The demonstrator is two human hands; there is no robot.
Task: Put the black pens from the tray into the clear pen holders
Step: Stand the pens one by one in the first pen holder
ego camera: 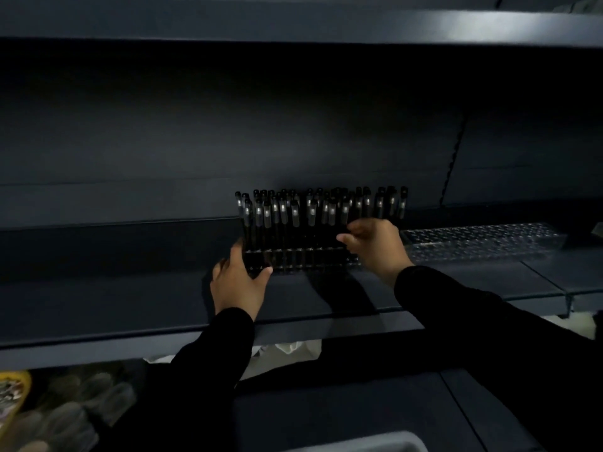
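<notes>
Dark shelf: both hands grip the pen-filled holder; another holder beside.

A shelf runs across the view, with another shelf above it. On the lower one, near the middle, stands a pen holder with pens upright in it, set toward the back. Just to its right lies a second pen holder. The left hand is at the filled holder's left front corner; the right hand is at its right end, in front of the pens. Below the shelf, at the bottom edge, a tray corner shows.
</notes>
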